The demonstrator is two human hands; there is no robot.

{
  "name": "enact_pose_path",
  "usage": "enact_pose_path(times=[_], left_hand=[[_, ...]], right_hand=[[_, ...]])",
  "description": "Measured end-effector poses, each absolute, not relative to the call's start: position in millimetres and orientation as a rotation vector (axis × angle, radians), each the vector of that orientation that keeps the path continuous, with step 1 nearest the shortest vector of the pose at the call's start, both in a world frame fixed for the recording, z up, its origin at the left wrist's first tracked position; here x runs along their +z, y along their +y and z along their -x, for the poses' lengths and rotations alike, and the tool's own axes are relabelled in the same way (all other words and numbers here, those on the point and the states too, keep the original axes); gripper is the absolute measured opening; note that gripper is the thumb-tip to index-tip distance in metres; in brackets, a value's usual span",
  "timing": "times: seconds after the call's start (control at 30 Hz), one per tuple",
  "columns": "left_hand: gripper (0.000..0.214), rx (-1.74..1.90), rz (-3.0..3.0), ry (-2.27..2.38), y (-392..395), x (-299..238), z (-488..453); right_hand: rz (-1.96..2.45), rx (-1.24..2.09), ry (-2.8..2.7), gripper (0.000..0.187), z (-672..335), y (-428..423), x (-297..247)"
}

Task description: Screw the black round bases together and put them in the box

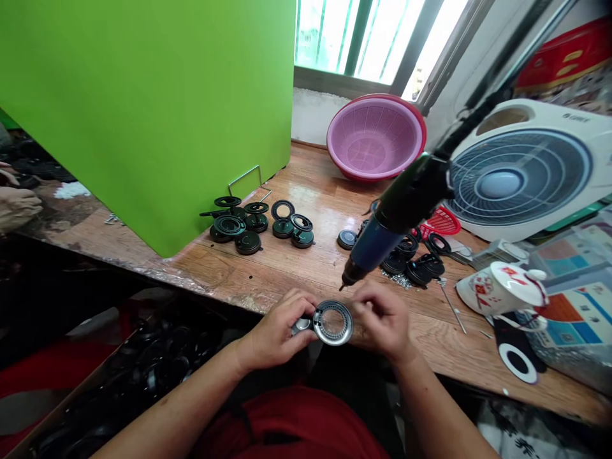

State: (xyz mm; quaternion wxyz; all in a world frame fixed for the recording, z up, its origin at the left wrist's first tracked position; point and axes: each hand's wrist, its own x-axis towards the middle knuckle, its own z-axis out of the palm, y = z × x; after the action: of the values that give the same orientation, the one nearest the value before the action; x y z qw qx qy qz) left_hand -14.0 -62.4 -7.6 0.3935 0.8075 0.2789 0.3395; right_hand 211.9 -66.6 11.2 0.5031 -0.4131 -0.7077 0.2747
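Note:
My left hand (282,328) is closed on a grey ring-shaped part (331,340), gripping the small round piece joined to its left side. The ring faces up over the table's front edge, and I can see through its middle. My right hand (385,322) is just right of the ring, with thumb and fingers pinched together; whatever may be between them is hidden. Above and between both hands hangs an electric screwdriver (375,245), its bit pointing down and apart from the ring.
Several black ring-and-disc parts (248,242) stand by a green panel (191,115). More black parts (421,271) and small screws (399,279) lie at right. Behind are a pink basket (368,137) and a fan (521,172); a lidded mug (497,290) stands right.

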Motion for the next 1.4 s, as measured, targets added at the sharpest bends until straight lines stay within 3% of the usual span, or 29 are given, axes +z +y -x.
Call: enact_pose_path(times=[0.07,0.17,0.23,0.37,0.5,1.17,1.27,1.4], left_hand=[[0.012,0.904,-2.008,0.774,-68,-10,9],[0.019,0.977,-1.747,0.890,-81,-8,1],[0.024,1.013,-1.440,0.894,-90,-3,-5],[0.024,1.023,-0.749,0.804,-101,14,-12],[0.031,1.012,-0.395,0.938,-103,24,-13],[0.040,1.060,-0.342,1.052,-112,24,-25],[0.038,0.949,-0.362,1.068,-117,21,-24],[0.037,0.623,-0.541,1.035,-127,8,-12]], right_hand=[[0.925,0.580,-1.415,0.008,-215,-60,28],[0.776,0.710,-1.344,0.042,-211,-46,62],[0.754,0.883,-1.432,0.055,-205,-37,83],[0.748,1.101,-1.462,0.054,-189,-33,104],[0.669,1.114,-1.346,0.051,-165,-53,109],[0.579,0.947,-1.397,0.019,-141,-107,95],[0.624,1.024,-1.469,0.011,-144,-112,96],[0.467,1.359,-1.514,0.017,-141,-109,90]])
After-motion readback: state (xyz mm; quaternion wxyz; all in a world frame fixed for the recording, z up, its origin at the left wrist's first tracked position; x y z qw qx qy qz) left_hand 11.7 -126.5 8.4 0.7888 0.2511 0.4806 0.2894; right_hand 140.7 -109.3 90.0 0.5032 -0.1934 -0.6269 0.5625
